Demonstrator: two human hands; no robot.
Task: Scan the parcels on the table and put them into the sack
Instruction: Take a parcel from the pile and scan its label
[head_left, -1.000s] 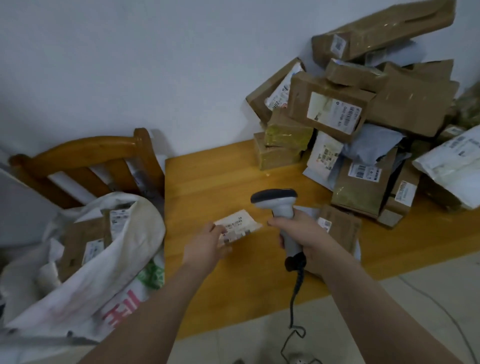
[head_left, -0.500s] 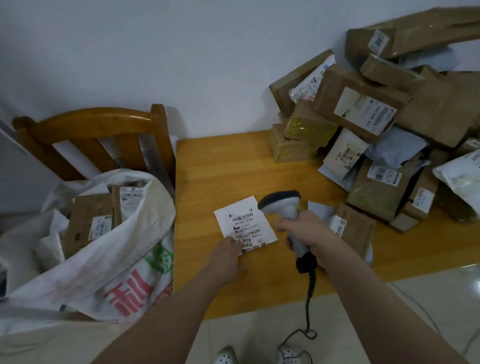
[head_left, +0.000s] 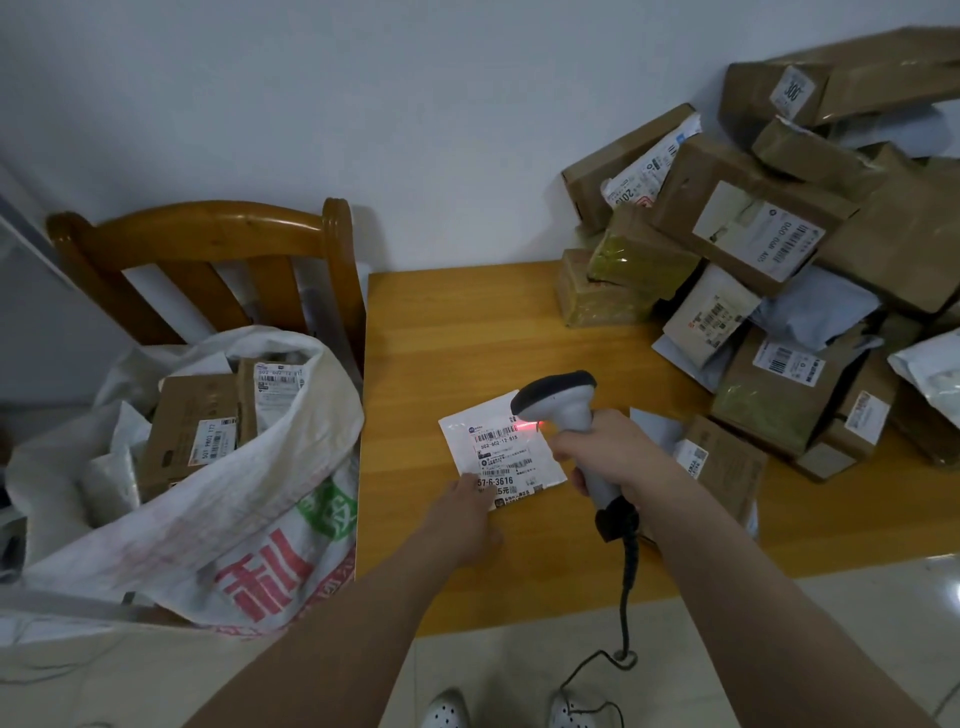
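Observation:
A flat white parcel (head_left: 498, 449) with a printed label faces up over the wooden table (head_left: 441, 332). My left hand (head_left: 465, 517) pinches its near edge. My right hand (head_left: 605, 449) grips the handle of a grey barcode scanner (head_left: 558, 397), whose head points at the label. A red scan line glows on the barcode. A white woven sack (head_left: 208, 519) stands open at the left, with several brown boxes inside. A heap of brown and grey parcels (head_left: 769, 291) fills the table's right side.
A wooden chair (head_left: 208, 244) stands behind the sack against the white wall. The scanner's black cord (head_left: 626, 587) hangs down to the tiled floor near my white shoes (head_left: 447, 712). A small brown box (head_left: 727, 467) lies just right of my right hand.
The white parcel has been turned label-up and held flatter, and the scanner head has come over it. A red scan line now shows on the barcode. The view has tilted downward.

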